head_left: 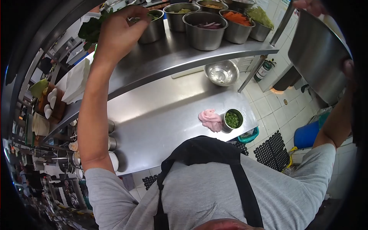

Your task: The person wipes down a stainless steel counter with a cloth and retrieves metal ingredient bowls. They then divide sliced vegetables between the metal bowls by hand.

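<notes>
My left hand (124, 32) is raised over the steel shelf (153, 61), its fingers pinched beside a steel pot (152, 30) with greens; what they hold is too small to tell. Dark leafy greens (92, 32) lie behind its wrist. At the right edge my right hand (348, 69), partly in shadow, grips a large steel container (316, 57), held tilted in the air. Fingers (308, 5) also show at the container's upper end; whose they are is unclear. Beside the left pot stand pots of sliced onion (205, 34) and carrot strips (237, 28).
On the lower steel table (161, 126) are a pink cloth (211, 120), a pot of chopped herbs (233, 119) and a shiny bowl (221, 73). A shelf post (253, 73) rises at the right. White paper (76, 80) lies left. A blue bin (306, 135) stands on the floor.
</notes>
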